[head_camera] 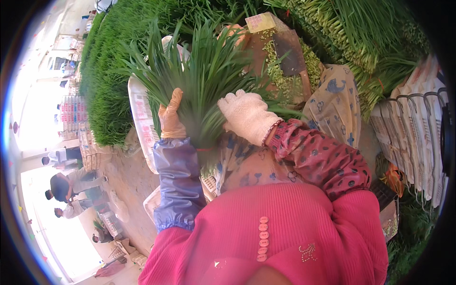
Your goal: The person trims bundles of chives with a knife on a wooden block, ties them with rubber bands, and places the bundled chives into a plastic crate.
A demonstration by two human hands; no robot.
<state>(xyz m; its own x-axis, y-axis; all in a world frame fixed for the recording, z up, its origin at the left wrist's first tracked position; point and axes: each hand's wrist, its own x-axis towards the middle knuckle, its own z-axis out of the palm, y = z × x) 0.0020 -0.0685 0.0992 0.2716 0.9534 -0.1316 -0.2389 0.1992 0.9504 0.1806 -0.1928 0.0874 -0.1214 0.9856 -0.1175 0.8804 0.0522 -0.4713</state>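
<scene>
A leafy bundle of green garlic chives (201,96) stands upright before me, its lower part blurred. A red band (205,149) crosses it near the bottom. My left hand (171,117), in a tan rubber glove, grips the bundle's left side with the thumb raised and the other fingers hidden. On the right side, my right hand (245,115) in a white knit glove lies against the leaves with its fingers curled; whether it grips any is hidden. Beyond it, a broad dark blade (288,52) rests on a board (258,53) among chopped pale stem ends (276,76).
A white plastic basket (140,117) stands left of the bundle. Cut chives (107,82) are heaped at far left, and bundled stalks (356,42) at upper right. Stacked white crates (409,131) stand right. A patterned plastic sheet (335,99) covers my lap area. Several people (62,187) are at left.
</scene>
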